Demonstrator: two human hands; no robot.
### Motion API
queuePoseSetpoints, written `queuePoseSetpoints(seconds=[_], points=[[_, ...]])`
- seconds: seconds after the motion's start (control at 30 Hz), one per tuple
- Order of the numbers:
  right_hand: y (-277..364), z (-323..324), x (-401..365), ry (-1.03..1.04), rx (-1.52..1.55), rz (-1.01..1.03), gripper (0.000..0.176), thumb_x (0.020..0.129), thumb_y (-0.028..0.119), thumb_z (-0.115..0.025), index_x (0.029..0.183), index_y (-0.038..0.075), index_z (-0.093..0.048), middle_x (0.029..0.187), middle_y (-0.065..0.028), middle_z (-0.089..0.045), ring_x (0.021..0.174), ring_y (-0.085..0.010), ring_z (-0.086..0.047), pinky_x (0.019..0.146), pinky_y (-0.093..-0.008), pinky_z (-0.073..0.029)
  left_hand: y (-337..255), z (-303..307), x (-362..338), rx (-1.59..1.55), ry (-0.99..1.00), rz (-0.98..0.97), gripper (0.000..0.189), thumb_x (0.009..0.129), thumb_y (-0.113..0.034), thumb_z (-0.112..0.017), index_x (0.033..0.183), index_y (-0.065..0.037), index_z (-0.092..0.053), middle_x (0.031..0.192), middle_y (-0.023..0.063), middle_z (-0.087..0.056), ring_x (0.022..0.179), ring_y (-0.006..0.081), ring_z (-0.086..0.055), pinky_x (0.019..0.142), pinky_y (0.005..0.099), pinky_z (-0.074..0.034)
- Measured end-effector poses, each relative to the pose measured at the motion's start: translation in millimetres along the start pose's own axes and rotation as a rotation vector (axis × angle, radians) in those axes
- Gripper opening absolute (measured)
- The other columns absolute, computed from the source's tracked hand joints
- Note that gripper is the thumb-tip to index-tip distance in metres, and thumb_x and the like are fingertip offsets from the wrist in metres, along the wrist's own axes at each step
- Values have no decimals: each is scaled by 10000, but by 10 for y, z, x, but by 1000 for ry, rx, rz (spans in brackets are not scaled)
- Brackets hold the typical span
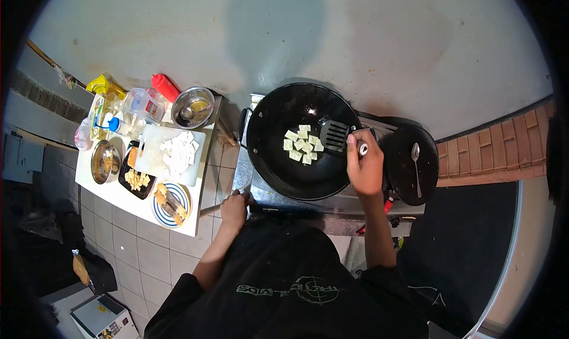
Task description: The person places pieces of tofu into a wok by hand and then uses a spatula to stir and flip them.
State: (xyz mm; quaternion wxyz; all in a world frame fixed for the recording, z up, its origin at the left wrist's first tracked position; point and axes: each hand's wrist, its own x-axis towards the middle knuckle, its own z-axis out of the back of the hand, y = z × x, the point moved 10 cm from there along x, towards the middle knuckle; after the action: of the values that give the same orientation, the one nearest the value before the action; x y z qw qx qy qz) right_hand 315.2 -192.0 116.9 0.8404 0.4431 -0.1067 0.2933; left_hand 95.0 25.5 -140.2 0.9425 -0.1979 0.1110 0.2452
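the right hand [364, 168] is clamping its fingers around the handle of a slotted spatula [335, 136], and the dark blade is reaching over the wok [269, 168], just beside the pale cubes [300, 144]. these cubes are lying clustered near the middle of the wok, some touching, some apart. they are looking light, soft and fragile, perhaps slippery too, so sliding the blade flat beneath them is seeming kinder than pressing or pinching. the spatula is looking light and stiff; its handle is offering the sensible hold, away from a wok that may be hot and heavy. the left hand [233, 209] is resting low beside the stove [269, 199]; whether its fingers are gripping anything, i cannot tell.
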Motion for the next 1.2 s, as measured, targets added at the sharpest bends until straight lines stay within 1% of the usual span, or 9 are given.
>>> queuePoseSetpoints(seconds=[0.17,0.4,0.5,0.57,0.67,0.8,0.83,0.97,1.2], points=[[25,61,116,75,-141,-50,212,973,182,-576,866,13,-507,784,-184,-580,718,-403,-587,617,-448,-445,-31,30,-6,23,25,3,159,926,-260,-581,1016,-183,-687,947,121,-660,832,321,-695,734,486,-546],[-173,-52,58,58,-110,-111,203,971,154,-571,844,11,-504,766,-200,-562,693,-428,-552,614,-438,-440,27,-57,12,60,29,11,153,937,-253,-578,977,-153,-686,950,128,-662,846,327,-691,746,481,-544],[-412,-146,14,10,-54,-181,228,981,145,-569,815,3,-503,686,-164,-544,610,-347,-549,591,-393,-430,-41,41,-13,25,16,-16,171,941,-266,-581,975,-139,-690,957,131,-663,859,334,-689,752,479,-543],[-607,-177,-23,-63,156,-229,255,992,152,-570,795,0,-515,616,-98,-524,555,-194,-511,566,-340,-406,-70,69,-5,22,51,-14,183,941,-276,-585,972,-130,-690,958,133,-662,870,334,-688,764,481,-541],[-800,-211,-86,-26,295,-390,276,1003,179,-567,796,0,-535,607,-41,-532,566,-88,-465,552,-307,-390,-24,22,29,20,51,-18,173,940,-268,-585,964,-132,-690,953,133,-661,863,332,-687,769,480,-539],[-708,-73,-43,53,187,-362,265,1008,183,-549,813,3,-541,619,-20,-519,578,-69,-418,538,-286,-362,-48,54,23,11,32,-55,149,928,-255,-592,948,-146,-693,953,125,-662,858,327,-689,765,478,-538],[-582,-6,0,5,160,-239,264,1009,182,-546,814,4,-535,621,-15,-508,578,-61,-413,523,-279,-344,-39,51,22,4,41,-45,136,918,-250,-600,941,-154,-694,950,120,-664,858,324,-690,764,477,-538],[-541,-34,35,49,79,-259,259,1007,176,-547,813,4,-536,635,-15,-521,566,-60,-407,507,-271,-336,-13,26,24,-24,38,-27,116,893,-249,-622,922,-166,-699,942,112,-669,857,320,-692,766,475,-541],[-880,-393,-205,-8,518,-433,268,1024,258,-554,860,48,-566,756,-4,-618,534,-41,-491,473,-218,-372,53,-57,35,-44,10,6,118,885,-239,-628,911,-174,-722,953,107,-660,834,346,-683,734,474,-541]])
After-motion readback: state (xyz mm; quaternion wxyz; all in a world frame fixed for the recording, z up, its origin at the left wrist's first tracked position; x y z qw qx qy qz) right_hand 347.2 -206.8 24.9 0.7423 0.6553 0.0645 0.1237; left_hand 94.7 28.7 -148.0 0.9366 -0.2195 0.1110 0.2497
